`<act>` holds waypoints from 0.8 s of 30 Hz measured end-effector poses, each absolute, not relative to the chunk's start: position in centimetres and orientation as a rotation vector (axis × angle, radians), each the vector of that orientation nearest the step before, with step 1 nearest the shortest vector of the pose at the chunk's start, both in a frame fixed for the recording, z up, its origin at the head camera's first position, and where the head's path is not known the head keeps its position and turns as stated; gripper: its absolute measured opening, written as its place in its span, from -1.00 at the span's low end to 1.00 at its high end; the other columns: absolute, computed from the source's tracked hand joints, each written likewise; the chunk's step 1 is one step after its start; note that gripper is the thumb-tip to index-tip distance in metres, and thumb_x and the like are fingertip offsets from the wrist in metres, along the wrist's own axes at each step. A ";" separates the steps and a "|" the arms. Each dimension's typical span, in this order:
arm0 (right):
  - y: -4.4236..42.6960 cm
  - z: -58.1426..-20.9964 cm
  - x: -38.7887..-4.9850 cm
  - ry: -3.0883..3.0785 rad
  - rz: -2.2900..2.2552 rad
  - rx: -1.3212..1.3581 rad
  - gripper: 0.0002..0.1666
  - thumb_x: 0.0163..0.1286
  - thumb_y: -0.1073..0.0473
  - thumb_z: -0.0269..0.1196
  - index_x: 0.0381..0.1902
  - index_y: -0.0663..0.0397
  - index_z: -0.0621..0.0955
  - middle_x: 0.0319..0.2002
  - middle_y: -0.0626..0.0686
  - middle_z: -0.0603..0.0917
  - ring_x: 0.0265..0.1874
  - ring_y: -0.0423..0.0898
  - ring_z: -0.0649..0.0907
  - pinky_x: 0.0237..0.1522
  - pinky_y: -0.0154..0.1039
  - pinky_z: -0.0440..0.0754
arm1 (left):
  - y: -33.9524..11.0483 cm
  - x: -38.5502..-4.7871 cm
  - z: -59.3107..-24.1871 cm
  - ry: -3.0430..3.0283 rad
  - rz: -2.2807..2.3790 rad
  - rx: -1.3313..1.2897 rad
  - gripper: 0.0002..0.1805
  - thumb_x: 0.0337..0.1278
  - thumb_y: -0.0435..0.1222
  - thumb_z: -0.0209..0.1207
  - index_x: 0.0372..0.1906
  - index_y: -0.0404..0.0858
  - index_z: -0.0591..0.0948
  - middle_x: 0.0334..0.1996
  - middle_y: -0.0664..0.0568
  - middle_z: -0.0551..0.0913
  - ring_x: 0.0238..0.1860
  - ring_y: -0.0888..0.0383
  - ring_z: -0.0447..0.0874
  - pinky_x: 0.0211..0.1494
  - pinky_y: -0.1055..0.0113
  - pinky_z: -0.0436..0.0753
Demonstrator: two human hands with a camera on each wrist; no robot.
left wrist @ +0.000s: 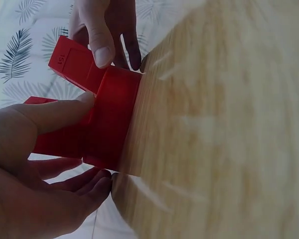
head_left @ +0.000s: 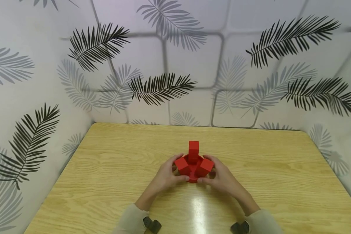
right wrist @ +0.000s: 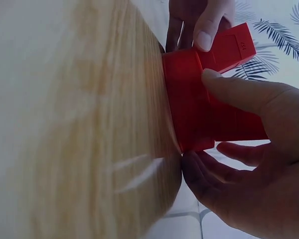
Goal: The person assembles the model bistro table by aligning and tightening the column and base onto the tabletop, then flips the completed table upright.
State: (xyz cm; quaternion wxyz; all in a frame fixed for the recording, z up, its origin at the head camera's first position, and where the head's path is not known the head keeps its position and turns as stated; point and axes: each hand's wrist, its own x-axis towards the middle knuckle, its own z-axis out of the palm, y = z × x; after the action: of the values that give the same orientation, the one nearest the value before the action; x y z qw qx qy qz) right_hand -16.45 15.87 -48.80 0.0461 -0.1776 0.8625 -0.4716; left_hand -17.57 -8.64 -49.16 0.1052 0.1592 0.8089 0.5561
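Near the middle of the table sits a red round base (head_left: 194, 179) with a low wall. Three red rectangular blocks stand in it, spread outward: one at the back (head_left: 193, 150), one at left (head_left: 182, 164) and one at right (head_left: 205, 166). My left hand (head_left: 164, 177) holds the left side of the base, thumb in front and fingers curled behind. My right hand (head_left: 223, 178) holds the right side the same way. In the left wrist view the base wall (left wrist: 114, 117) rests against the table. Small digits show on one block (right wrist: 230, 49) in the right wrist view.
The light wood table (head_left: 111, 169) runs back to a wall (head_left: 190, 107) with a leaf pattern. A side wall (head_left: 41, 130) borders the left edge. Dark straps (head_left: 152, 225) are at both wrists, by the pale sleeves (head_left: 131, 219).
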 end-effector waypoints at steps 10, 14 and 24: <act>15.5 -49.0 -16.6 2.675 -1.410 -0.515 0.03 0.04 0.26 0.64 0.44 0.23 0.40 0.25 0.19 0.58 0.21 0.16 0.59 0.27 0.20 0.54 | -7.9 -17.5 -48.9 2.425 1.594 0.476 -0.08 -0.05 -0.50 0.51 0.48 -0.32 0.37 0.35 -0.18 0.46 0.36 -0.14 0.47 0.42 0.00 0.49; 15.2 -49.1 -16.7 2.636 -1.431 -0.498 0.02 0.05 0.30 0.62 0.45 0.16 0.39 0.21 0.11 0.63 0.20 0.11 0.62 0.30 0.15 0.54 | -7.8 -17.4 -49.0 2.450 1.598 0.480 -0.09 -0.08 -0.51 0.52 0.46 -0.32 0.40 0.33 -0.18 0.48 0.35 -0.13 0.47 0.42 -0.01 0.49; 15.3 -49.1 -16.5 2.677 -1.387 -0.481 -0.03 0.08 0.21 0.63 0.43 0.05 0.45 0.12 0.01 0.70 0.06 0.02 0.67 0.19 0.09 0.61 | -7.8 -17.2 -48.9 2.477 1.594 0.467 -0.15 -0.08 -0.47 0.55 0.40 -0.33 0.44 0.27 -0.15 0.54 0.28 -0.11 0.54 0.35 -0.01 0.55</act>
State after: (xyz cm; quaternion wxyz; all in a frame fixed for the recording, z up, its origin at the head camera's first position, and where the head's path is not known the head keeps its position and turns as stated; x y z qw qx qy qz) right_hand -16.54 15.32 -49.14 0.0441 -0.1575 0.8760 -0.4537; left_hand -17.19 -7.82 -48.94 0.0797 0.1563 0.8279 0.5327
